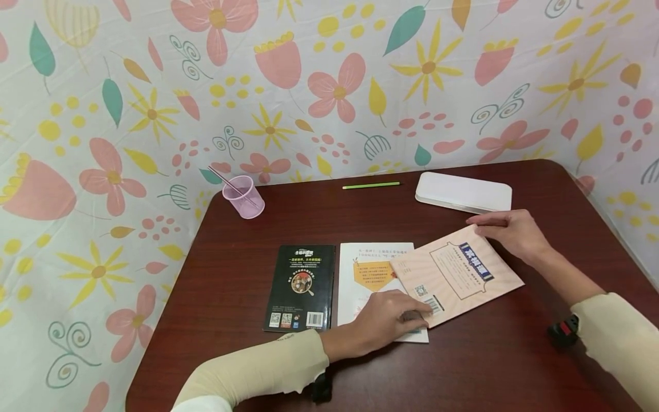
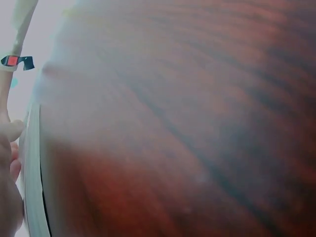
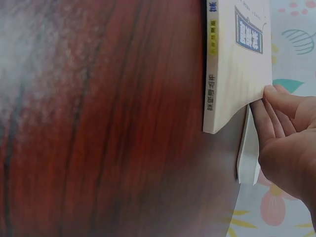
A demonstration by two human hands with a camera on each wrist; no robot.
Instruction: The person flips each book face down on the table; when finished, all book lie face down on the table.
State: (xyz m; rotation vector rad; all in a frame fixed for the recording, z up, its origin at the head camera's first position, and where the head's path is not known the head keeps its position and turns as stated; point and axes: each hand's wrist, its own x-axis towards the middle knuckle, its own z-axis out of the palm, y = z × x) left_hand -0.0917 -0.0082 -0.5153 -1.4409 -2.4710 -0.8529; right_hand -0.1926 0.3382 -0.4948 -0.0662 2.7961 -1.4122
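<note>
A peach-coloured book (image 1: 453, 274) lies at a slant, partly over a white book (image 1: 355, 297) with an orange panel. My right hand (image 1: 509, 229) pinches the peach book's far corner; in the right wrist view, the thumb is on the cover and fingers (image 3: 269, 116) are underneath, with the spine facing the camera. At the near left corner of that book, my left hand (image 1: 378, 323) curls over the white book, its thumb and fingertips at the peach book's edge. The left wrist view shows only part of the left hand (image 2: 10, 173) beside a book's edge.
A black book (image 1: 301, 292) lies left of the white one. Farther back stand a pink cup (image 1: 247, 200) with a stick in it, a green pencil (image 1: 370, 185) and a white case (image 1: 463, 191). A patterned cloth (image 1: 329, 86) hangs behind the brown table (image 1: 216, 320).
</note>
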